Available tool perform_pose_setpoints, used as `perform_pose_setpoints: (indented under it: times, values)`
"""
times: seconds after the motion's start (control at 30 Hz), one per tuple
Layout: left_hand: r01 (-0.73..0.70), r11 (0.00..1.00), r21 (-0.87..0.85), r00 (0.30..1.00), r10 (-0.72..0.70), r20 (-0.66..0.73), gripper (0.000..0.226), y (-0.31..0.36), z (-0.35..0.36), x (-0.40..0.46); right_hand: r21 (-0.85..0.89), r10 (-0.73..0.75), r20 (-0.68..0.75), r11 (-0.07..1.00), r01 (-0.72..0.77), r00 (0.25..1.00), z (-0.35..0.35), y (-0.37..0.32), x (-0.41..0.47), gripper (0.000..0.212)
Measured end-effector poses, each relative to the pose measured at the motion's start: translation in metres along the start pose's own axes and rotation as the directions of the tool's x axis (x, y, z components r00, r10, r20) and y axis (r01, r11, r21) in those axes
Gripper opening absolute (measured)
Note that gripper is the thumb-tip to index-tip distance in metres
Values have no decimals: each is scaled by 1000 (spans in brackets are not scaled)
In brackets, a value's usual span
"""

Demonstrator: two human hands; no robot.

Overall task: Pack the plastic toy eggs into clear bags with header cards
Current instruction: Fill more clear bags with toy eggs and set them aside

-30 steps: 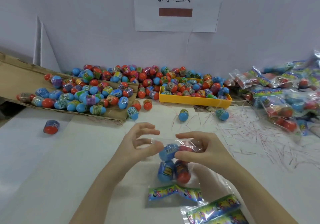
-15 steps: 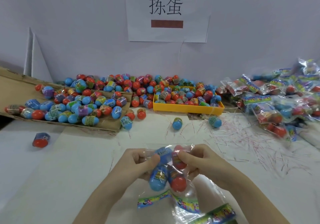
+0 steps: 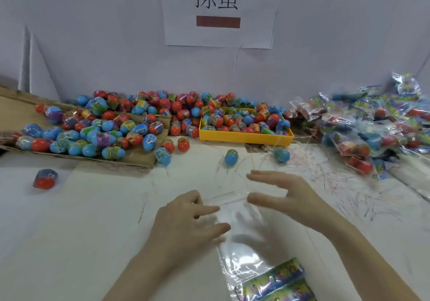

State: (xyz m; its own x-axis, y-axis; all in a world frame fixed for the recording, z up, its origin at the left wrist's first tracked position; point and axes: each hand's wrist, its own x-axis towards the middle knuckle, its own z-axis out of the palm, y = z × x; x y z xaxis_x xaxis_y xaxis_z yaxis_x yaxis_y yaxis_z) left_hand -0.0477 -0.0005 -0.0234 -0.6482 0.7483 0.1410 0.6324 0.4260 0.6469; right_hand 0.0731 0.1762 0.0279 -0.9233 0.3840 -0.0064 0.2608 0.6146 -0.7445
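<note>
My left hand (image 3: 193,219) lies with straight fingers on the edge of an empty clear bag (image 3: 235,210) that lies flat on the white table. My right hand (image 3: 286,196) hovers over the bag's other side with its fingers spread and holds nothing. Below the hands, a small stack of empty clear bags with colourful header cards (image 3: 277,279) reaches the near edge. Two loose blue toy eggs (image 3: 231,157) (image 3: 281,154) lie just beyond my hands. No egg is in either hand.
Several red and blue eggs fill a yellow tray (image 3: 244,137) and cover a cardboard sheet (image 3: 139,158) at the back left. One red egg (image 3: 45,178) lies alone at far left. A heap of packed bags (image 3: 372,133) covers the right side.
The bag with several eggs that both hands pinched is gone from my hands. Both hands have opened and now sit over an empty bag.
</note>
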Motion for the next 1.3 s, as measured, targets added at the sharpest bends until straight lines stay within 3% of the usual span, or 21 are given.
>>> perform_pose_setpoints:
  times: [0.07, 0.13, 0.27, 0.4, 0.5, 0.6, 0.7, 0.8, 0.87, 0.93, 1.0, 1.07, 1.13, 1.23, 1.3]
  values:
    - [-18, 995, 94, 996, 10, 85, 47, -1, 2, -1, -296, 2, 122, 954, 34, 993, 13, 13, -4, 62]
    - [-41, 997, 61, 995, 35, 93, 41, -3, 4, -2, -442, -13, 136, 894, 72, 991, 20, 20, -6, 44]
    - [-93, 994, 49, 993, 89, 72, 43, -6, 4, -3, -381, -60, 90, 920, 90, 994, 29, 27, -6, 17]
    - [-53, 998, 32, 998, 52, 41, 42, -3, 3, -2, -368, -134, 34, 920, 137, 990, 31, 31, -6, 18]
    - [18, 998, -68, 997, -23, -72, 51, 1, 1, -1, -201, -110, -15, 974, 104, 994, 30, 23, -8, 13]
    - [117, 937, -329, 966, -185, -182, 60, 3, 0, 1, 43, -96, -119, 994, 102, 988, 23, 6, -10, 13]
    - [221, 759, -612, 953, -301, -29, 71, 10, -4, 2, 152, -117, -207, 977, 151, 971, 15, -14, -9, 18]
    - [297, 511, -807, 951, -236, 200, 79, 17, -9, 2, 210, -135, -245, 959, 189, 960, 16, -29, -4, 20]
    - [308, 377, -874, 947, -209, 243, 76, 16, -13, 2, 248, -132, -261, 948, 199, 956, 18, -33, -2, 19]
    - [300, 314, -901, 950, -190, 250, 76, 14, -15, 1, 299, -107, -250, 937, 182, 962, 22, -32, 0, 17]
    - [294, 312, -903, 953, -171, 251, 78, 13, -14, 0, 347, -42, -251, 928, 131, 967, 25, -28, 1, 25]
    - [290, 341, -894, 955, -168, 246, 85, 13, -13, -1, 452, 57, -238, 890, 59, 970, 24, -23, 1, 50]
    - [267, 399, -877, 962, -166, 217, 95, 14, -11, -1, 584, 128, -134, 811, -26, 983, 21, -20, -1, 73]
    - [238, 440, -866, 970, -153, 189, 101, 14, -11, -1, 779, 177, 19, 614, -126, 984, 17, -19, -2, 78]
    - [240, 419, -876, 970, -138, 200, 99, 14, -14, -1, 820, 195, 15, 559, -124, 981, 15, -20, -2, 76]
